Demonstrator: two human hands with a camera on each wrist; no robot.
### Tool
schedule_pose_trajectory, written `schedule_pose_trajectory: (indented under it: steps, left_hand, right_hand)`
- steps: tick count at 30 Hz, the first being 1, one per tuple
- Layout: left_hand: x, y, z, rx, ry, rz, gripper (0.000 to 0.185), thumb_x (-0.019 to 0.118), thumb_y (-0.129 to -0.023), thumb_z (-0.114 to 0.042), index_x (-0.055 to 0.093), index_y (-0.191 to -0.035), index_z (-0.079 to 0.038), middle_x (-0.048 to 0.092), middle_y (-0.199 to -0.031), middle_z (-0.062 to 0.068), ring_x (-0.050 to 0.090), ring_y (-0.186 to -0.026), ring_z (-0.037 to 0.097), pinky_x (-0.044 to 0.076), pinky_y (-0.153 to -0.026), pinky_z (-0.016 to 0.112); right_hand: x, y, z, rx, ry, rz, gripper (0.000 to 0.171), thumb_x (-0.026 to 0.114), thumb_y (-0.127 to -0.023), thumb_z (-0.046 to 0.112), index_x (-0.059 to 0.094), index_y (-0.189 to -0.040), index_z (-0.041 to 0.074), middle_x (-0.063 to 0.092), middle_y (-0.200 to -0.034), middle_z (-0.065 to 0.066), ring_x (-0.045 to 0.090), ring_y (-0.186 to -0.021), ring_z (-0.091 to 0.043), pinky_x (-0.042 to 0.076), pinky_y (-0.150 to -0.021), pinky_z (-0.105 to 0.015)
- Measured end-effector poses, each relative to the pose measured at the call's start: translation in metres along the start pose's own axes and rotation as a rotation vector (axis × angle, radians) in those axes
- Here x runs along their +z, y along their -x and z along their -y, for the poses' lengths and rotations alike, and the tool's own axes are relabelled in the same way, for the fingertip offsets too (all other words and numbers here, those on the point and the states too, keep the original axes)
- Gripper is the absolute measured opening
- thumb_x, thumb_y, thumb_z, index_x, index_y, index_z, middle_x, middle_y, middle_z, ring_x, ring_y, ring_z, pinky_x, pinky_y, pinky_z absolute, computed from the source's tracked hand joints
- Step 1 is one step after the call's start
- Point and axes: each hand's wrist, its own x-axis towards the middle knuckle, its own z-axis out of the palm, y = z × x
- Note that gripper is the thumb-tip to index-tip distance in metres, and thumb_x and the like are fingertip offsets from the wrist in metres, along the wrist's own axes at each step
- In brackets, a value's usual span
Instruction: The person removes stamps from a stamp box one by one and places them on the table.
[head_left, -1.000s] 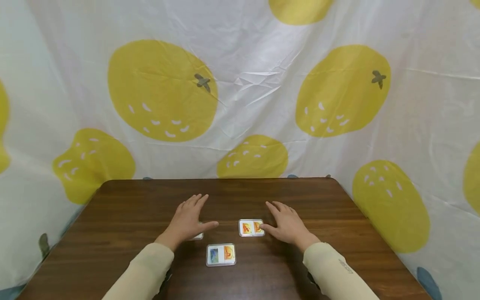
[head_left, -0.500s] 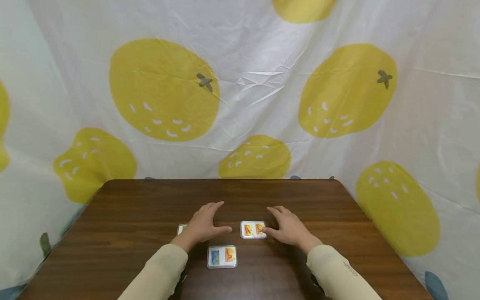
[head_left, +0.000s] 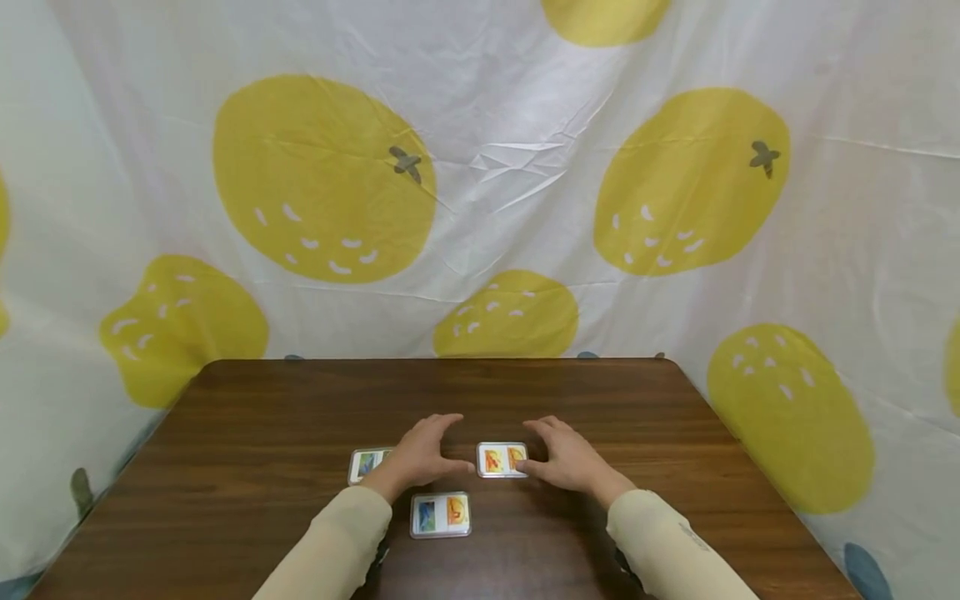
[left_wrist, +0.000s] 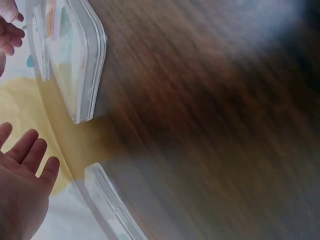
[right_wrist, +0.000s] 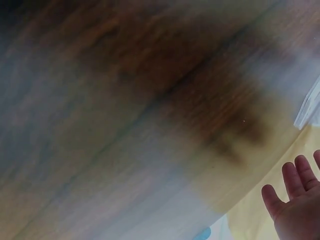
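Note:
Three small picture cards in clear cases lie on the dark wooden table [head_left: 262, 417]. My left hand [head_left: 423, 450] is arched with relaxed fingers just left of the orange card [head_left: 502, 459], its thumb close to that card's left edge. My right hand [head_left: 558, 454] lies on the other side, thumb at the card's right edge, fingers loosely spread. A green-pictured card [head_left: 367, 463] shows beside my left wrist, and a blue-and-orange card [head_left: 440, 514] lies nearest to me. The left wrist view shows my left hand [left_wrist: 20, 195] open, beside two card cases [left_wrist: 75, 60].
A white cloth with big yellow fruit prints [head_left: 480, 192] hangs behind and around the table. The table's far edge [head_left: 450, 360] meets the cloth. The right wrist view is blurred: wood grain [right_wrist: 150, 100] and my right hand [right_wrist: 297, 200].
My left hand has slid to the right, off the green-pictured card it was covering, and come up beside the orange card. My right hand has hardly moved.

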Motion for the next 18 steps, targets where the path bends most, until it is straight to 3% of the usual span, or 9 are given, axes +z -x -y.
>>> schedule_pose_trajectory:
  steps: [10,18]
  left_hand:
    - [0.010,-0.006,0.000,0.008,0.036,0.058,0.084,0.083,-0.078,-0.040,0.046,-0.146,-0.005,0.046,-0.145,0.022,0.041,-0.134,0.041,0.034,-0.106,0.056]
    - [0.013,-0.008,0.001,0.047,-0.005,0.093,0.080,0.082,-0.079,-0.040,0.049,-0.143,-0.005,0.051,-0.140,0.018,0.044,-0.131,0.039,0.032,-0.106,0.057]
  right_hand:
    - [0.000,-0.003,0.002,0.013,-0.050,0.048,0.072,0.079,-0.082,0.042,0.054,-0.138,0.005,0.054,-0.133,-0.013,0.053,-0.122,-0.032,0.042,-0.100,-0.052]
    - [0.006,-0.009,0.001,-0.020,-0.052,0.074,0.069,0.079,-0.080,0.039,0.057,-0.136,0.005,0.057,-0.126,-0.010,0.055,-0.117,-0.029,0.042,-0.100,-0.048]
